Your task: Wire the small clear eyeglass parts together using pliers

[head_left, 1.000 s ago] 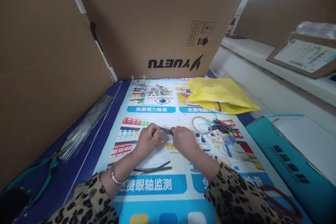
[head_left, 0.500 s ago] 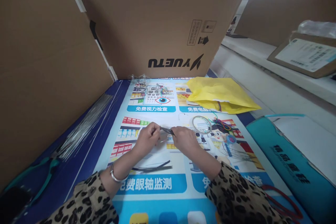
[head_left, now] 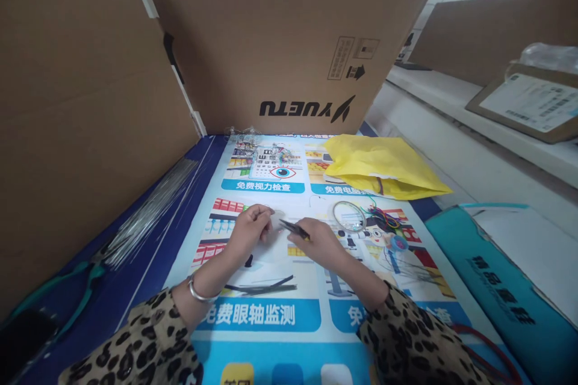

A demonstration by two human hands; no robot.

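My left hand (head_left: 253, 230) is closed in a pinch near the middle of the printed sheet (head_left: 311, 289). A faint, pale, see-through piece shows at its fingertips, too blurred to name. To its right, my right hand (head_left: 318, 240) grips a small dark tool with two pointed blades (head_left: 291, 227), like snips. The blades point left, slightly apart, with a small gap between their tips and my left fingers. Several thin dark strips (head_left: 266, 286) lie just below my hands. A clear-centred ring or roll (head_left: 349, 216) rests right of my right hand.
Cardboard panels (head_left: 253, 42) stand at the back and left. On the left lie a bundle of thin wires (head_left: 149, 210) and teal-handled pliers (head_left: 88, 289). Coloured cords (head_left: 383, 219), a yellow pouch (head_left: 383, 162) and a teal box (head_left: 487, 277) are on the right.
The dark tool's tips have drawn away from my left fingers, and its blades have parted. The pale loop below my left fingers has shifted up. The whole view has moved slightly.
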